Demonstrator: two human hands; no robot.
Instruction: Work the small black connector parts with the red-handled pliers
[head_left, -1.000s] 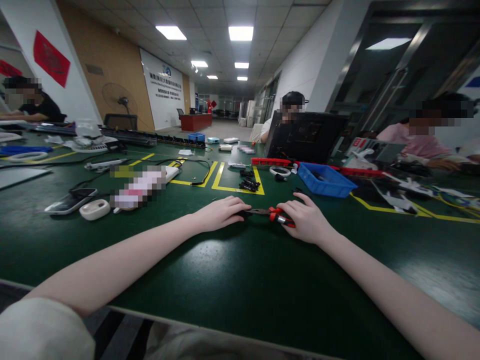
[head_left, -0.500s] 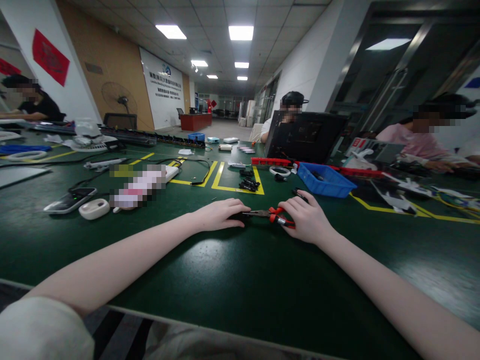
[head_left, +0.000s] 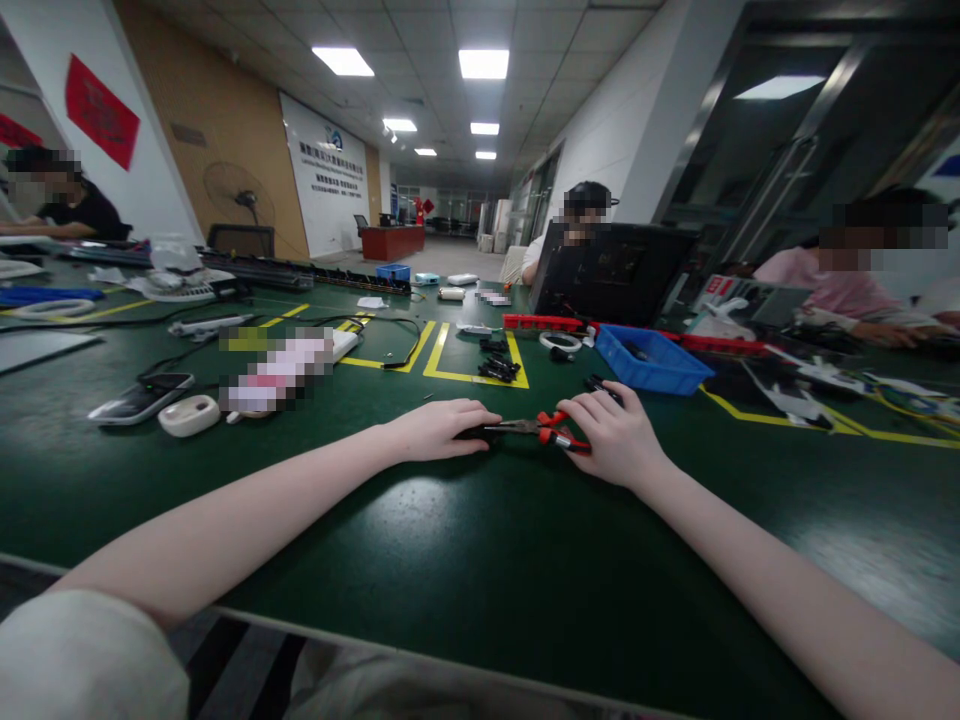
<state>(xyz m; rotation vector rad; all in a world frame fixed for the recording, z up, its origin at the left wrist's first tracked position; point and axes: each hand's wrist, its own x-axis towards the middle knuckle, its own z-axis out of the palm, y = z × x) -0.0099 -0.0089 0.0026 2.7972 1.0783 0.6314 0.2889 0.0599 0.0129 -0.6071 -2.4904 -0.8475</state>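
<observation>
My right hand (head_left: 619, 435) is closed round the red and black handles of a pair of needle-nose pliers (head_left: 525, 426). Their narrow metal jaws point left and meet a small black part (head_left: 472, 433) at my left hand's fingertips. My left hand (head_left: 442, 428) pinches that part between thumb and fingers, which hide most of it. A second black piece (head_left: 604, 388) sticks out above the right hand's fingers; its kind is unclear. Beyond the hands, several small black parts (head_left: 499, 368) lie in a yellow-taped square on the green table (head_left: 465, 560).
To the right stands a blue bin (head_left: 652, 360) with dark items inside, beside a white ring (head_left: 560, 342). A phone (head_left: 142, 400), a white oval case (head_left: 189, 415) and cables lie left. A large black panel (head_left: 611, 270) rises behind. Other people sit at the far side and both ends.
</observation>
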